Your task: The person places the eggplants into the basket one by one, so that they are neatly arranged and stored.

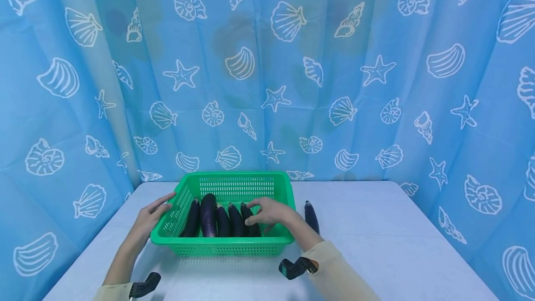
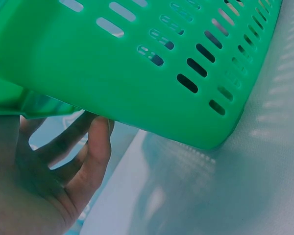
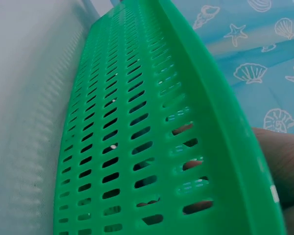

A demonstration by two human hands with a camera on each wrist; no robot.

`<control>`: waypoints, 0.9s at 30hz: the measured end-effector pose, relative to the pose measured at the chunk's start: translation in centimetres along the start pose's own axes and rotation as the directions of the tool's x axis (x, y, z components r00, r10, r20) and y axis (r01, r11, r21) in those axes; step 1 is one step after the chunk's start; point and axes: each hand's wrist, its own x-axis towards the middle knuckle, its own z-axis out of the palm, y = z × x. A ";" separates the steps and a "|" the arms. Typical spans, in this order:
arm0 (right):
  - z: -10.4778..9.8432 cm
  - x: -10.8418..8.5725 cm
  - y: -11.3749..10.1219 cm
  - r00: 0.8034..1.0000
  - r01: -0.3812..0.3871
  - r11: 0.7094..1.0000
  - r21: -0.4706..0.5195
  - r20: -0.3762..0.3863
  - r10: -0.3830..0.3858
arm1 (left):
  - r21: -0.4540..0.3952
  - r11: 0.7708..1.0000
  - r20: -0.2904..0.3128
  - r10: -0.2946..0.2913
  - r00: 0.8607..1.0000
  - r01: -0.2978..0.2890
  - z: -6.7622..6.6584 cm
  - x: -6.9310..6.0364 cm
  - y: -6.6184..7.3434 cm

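Note:
A green plastic basket [image 1: 221,240] with slotted walls stands on the table and holds a row of dark purple eggplants [image 1: 208,215]. My left hand [image 1: 147,219] is at the basket's left side, its fingers extended to the rim. The left wrist view shows my left fingertips [image 2: 101,126] touching the basket's edge from outside. Inside the basket, my right hand [image 1: 267,212] hovers over the rightmost eggplant [image 1: 246,212], thumb and forefinger apart. In the right wrist view the basket wall [image 3: 122,122] hides most of that hand.
Another eggplant [image 1: 311,217] lies on the white table [image 1: 376,236], right of the basket and beside my right forearm. Behind the table hangs a blue curtain [image 1: 259,82] printed with shells and starfish. It also stands along both sides.

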 end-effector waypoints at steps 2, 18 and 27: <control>-0.1 -0.1 -0.1 1.000 0.012 1.000 -0.010 -0.002 -0.012 | -0.003 1.000 0.002 0.002 1.000 -0.002 0.0 0.0 0.0; -0.9 -1.3 -0.8 0.996 0.079 0.996 -0.034 -0.029 -0.080 | 0.004 1.000 0.000 -0.003 1.000 0.003 0.0 -0.1 0.0; -1.4 -1.7 -1.0 0.992 0.118 0.991 -0.062 -0.042 -0.121 | 0.011 1.000 0.006 0.010 1.000 -0.010 0.0 0.0 0.0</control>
